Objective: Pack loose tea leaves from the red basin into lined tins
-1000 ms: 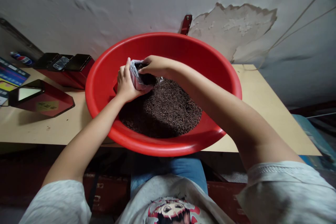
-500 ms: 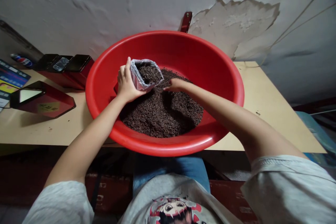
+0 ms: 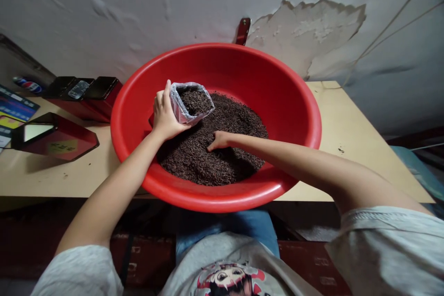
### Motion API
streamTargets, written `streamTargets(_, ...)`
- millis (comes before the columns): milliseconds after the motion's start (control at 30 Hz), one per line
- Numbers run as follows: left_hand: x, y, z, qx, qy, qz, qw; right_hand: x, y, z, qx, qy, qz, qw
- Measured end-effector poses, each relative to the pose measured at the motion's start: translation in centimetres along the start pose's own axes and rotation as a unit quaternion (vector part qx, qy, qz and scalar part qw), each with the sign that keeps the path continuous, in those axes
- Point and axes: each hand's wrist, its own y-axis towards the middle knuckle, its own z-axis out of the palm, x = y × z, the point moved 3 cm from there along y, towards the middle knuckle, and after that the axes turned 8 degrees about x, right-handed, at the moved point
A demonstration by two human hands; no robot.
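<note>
Fingers of left hand [image 3: 164,113] are clamped on plastic bag [image 3: 191,101], held open just right of them in red basin [image 3: 305,101]. Right hand [image 3: 218,140] fingertips are dug into dark grains [image 3: 229,166]; their spread cannot be told. If grip is slackened, bag may be tipped and emptied.

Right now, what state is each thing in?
bag: mouth open, part filled with dark grains, tilted.
left hand: grip shut on bag.
right hand: fingers dug into grains; open or shut unclear.
grains: heaped loose in basin.
basin: upright on table, near rim past its edge.
tins: on table, left of basin.
</note>
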Motion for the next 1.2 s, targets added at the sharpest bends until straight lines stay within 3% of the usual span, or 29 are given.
streamTargets(100,0.0,0.0,-0.1,0.002,-0.001,-0.004,1.000,-0.1,-0.3,-0.5,0.023,0.018,0.021,0.999)
streamTargets(267,0.1,0.0,0.0,0.004,-0.004,-0.003,1.000,-0.3,-2.2,-5.3,-0.044,0.073,0.019,0.996)
streamTargets(467,-0.3,0.0,-0.1,0.010,-0.009,-0.010,1.000,3.3,-5.6,-11.2,-0.185,0.234,-0.133,0.945)
streamTargets(600,-0.6,-0.2,-0.2,0.017,-0.007,-0.014,1.000,6.9,-5.1,-11.2,-0.252,0.252,-0.175,0.918)
streamTargets(733,-0.4,-0.1,0.0,0.010,-0.012,-0.024,1.000,9.7,-3.8,-9.2,-0.316,0.161,-0.123,0.927)
streamTargets(800,-0.2,0.1,0.0,-0.005,-0.022,-0.033,0.999,10.9,-3.8,-8.2,-0.313,0.093,-0.128,0.936)
streamTargets(900,0.0,0.2,-0.2,-0.018,-0.039,-0.062,0.997,12.3,-4.8,-7.4,-0.242,0.025,-0.184,0.953)
streamTargets(1033,0.1,0.1,-0.4,-0.015,-0.059,-0.085,0.995,12.2,-6.0,-8.7,-0.201,0.035,-0.244,0.948)
streamTargets(1200,0.1,-0.1,-0.5,-0.026,-0.058,-0.035,0.997,8.2,-4.2,-11.9,-0.368,0.100,-0.216,0.899)
